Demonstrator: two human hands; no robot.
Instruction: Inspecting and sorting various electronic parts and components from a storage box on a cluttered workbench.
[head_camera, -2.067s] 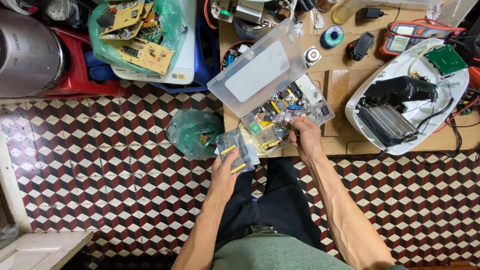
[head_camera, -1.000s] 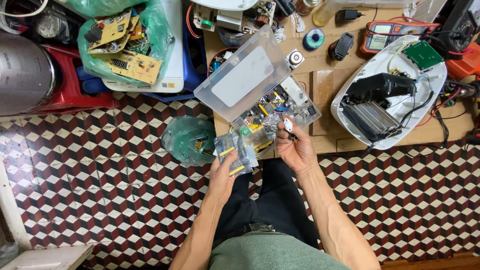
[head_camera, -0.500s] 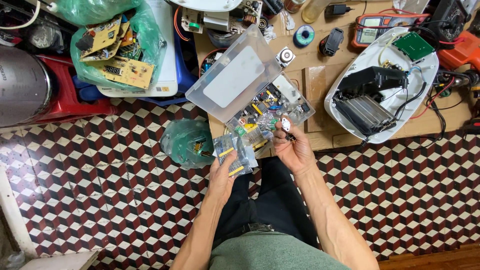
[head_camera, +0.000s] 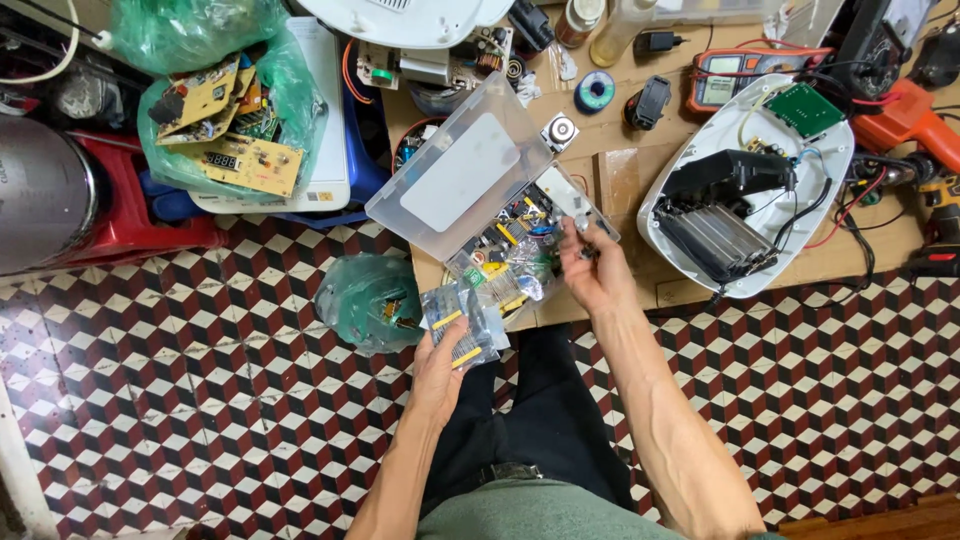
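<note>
While the low wooden table (head_camera: 640, 170) stands crowded with an opened white appliance shell (head_camera: 745, 190), a multimeter (head_camera: 735, 85) and loose parts, work centres on the clear plastic parts box (head_camera: 500, 225) at the table's front edge, its lid tilted up and open. Sorting of small components appears to be the step in hand. The left hand (head_camera: 445, 365) grips a stack of small clear component bags (head_camera: 462, 322) just below the box, over the patterned floor. The right hand (head_camera: 592, 268) has fingers pinched narrowly on something small above the box's right end; what it is cannot be told. Any further move needs care: the box overhangs near the edge, with free room only toward the floor side.
</note>
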